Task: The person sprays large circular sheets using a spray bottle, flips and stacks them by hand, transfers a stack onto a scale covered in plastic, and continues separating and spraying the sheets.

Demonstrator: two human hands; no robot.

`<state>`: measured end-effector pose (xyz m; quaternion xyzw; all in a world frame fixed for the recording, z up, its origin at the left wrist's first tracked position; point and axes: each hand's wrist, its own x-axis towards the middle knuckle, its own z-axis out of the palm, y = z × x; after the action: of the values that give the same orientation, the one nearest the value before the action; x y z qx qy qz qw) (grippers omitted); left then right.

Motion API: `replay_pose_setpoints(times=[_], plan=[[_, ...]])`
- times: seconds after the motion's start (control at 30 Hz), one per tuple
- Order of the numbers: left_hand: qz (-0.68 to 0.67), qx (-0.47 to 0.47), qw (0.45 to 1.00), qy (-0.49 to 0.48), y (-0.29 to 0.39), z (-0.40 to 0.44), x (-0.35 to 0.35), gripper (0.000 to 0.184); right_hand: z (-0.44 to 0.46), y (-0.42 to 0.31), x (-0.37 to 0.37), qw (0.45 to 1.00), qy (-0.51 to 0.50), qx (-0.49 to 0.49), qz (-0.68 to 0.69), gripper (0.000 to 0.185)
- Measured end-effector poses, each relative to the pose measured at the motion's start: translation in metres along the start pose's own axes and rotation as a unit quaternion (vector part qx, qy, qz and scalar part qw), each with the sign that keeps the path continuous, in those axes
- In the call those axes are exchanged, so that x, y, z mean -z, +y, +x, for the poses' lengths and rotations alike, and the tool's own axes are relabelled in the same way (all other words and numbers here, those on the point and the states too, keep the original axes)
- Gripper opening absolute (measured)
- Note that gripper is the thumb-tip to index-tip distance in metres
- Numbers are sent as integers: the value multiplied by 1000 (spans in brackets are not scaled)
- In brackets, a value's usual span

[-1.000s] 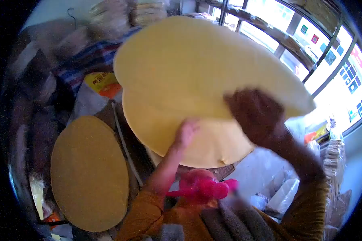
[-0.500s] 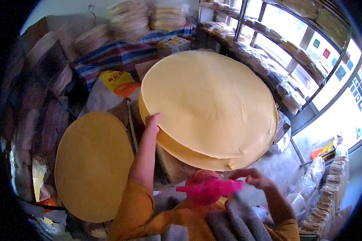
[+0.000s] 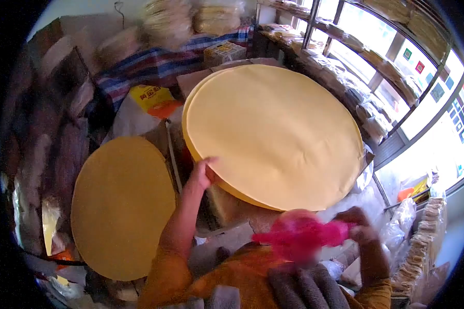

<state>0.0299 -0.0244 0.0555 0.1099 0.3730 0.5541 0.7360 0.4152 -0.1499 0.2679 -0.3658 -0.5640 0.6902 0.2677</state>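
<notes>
My left hand (image 3: 206,173) is closed on the near left rim of a large, thin, round, pale-yellow pancake (image 3: 273,134), thumb on top. Under it, a slightly offset yellow edge shows along the left and front. My right hand (image 3: 362,226), smeared by motion, is at the right end of a bright pink object (image 3: 299,237) with a round body and a narrow tip pointing left. It appears to grip that end, near the pancake's front edge; what the object is stays too blurred to tell. A second, darker tan round pancake (image 3: 123,208) lies to the left of my left arm.
Shelves (image 3: 340,77) with packed flat goods run along the bright window on the right. Bagged stacks (image 3: 219,18) stand at the back by a striped cloth (image 3: 154,72). A yellow-orange bag (image 3: 154,100) lies behind, and a folded stack (image 3: 420,252) stands front right.
The upper pancake's raised front edge has come down over the layer below, and the pancake has shifted slightly right. My left hand has moved slightly right and down. My right hand and the pink object have moved right.
</notes>
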Motion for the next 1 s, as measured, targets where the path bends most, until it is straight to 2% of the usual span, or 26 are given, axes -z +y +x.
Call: replay_pose_setpoints(times=[0.07,0.13,0.2,0.23,0.3,0.33,0.37,0.43,0.53,0.57,0.63,0.67,0.7,0.73,0.77,0.83,0.87,0.9,0.97,1.0], plan=[[8,-51,993,102,26,16,-9,45,-11,-20,11,997,59,-21,-44,43],[47,-209,972,98,28,77,31,42,-18,-41,12,979,139,-78,-124,41],[161,-227,943,181,36,73,22,37,-18,-55,17,947,212,-129,-202,40],[219,-234,921,223,39,65,13,35,-19,-55,31,928,248,-112,-255,36],[252,-275,901,223,40,42,7,31,-24,-47,58,878,316,-75,-350,32],[258,-282,895,231,39,36,12,32,-18,-66,43,926,329,-110,-146,33],[266,-287,889,239,37,31,17,32,-12,-75,37,848,266,-118,-443,29],[242,-309,893,221,37,15,31,29,6,-73,48,783,145,23,-605,21],[234,-318,888,235,51,-24,49,26,39,-93,53,599,112,83,-789,15],[236,-315,885,247,56,-38,57,26,41,-102,51,786,230,-17,-574,21],[239,-296,885,269,65,-61,82,26,50,-121,47,902,238,84,-350,32],[240,-286,884,280,69,-74,97,26,56,-128,44,937,234,129,-226,39],[215,-313,880,285,72,-82,118,25,65,-131,39,955,226,168,-98,46],[188,-341,873,292,72,-88,145,24,68,-124,31,910,229,241,-249,44],[161,-370,865,300,72,-100,168,23,78,-143,-39,935,304,181,-24,43],[124,-380,859,319,79,-151,193,22,84,-142,-60,929,313,199,8,40],[105,-386,855,330,81,-179,203,21,82,-143,-62,909,295,105,-277,41],[102,-386,839,370,81,-206,212,20,90,-140,-79,939,309,119,-89,39],[94,-381,800,453,72,-263,234,19,93,-110,8,935,316,-15,-162,42],[69,-398,784,472,64,-289,249,20,102,-96,-9,926,350,14,-140,44]])
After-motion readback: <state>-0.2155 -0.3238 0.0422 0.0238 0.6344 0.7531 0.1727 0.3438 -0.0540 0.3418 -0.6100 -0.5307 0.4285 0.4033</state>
